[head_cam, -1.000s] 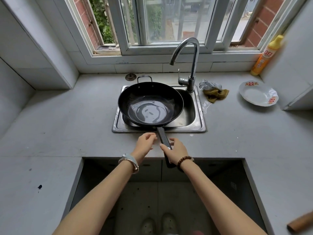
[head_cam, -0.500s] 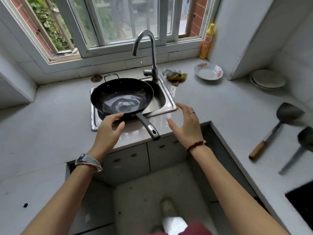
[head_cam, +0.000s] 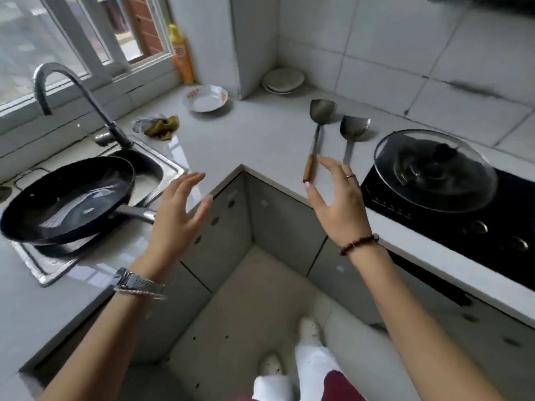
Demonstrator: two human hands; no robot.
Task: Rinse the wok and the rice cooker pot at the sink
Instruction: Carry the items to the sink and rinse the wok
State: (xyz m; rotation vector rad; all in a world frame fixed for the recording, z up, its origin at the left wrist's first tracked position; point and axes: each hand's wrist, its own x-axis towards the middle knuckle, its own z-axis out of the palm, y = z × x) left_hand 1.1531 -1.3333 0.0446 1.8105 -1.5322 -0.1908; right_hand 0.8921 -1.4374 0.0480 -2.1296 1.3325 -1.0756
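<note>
Both hands — left hand, right hand — are hovering spread, gripping nothing; the wok is lying across the sink.

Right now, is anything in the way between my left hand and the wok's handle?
Nothing visible. Your left hand hovers open right at the end of the handle, which sticks out from the wok resting across the sink. The hand hides the handle's tip. Your right hand, also open, is farther off.
</note>
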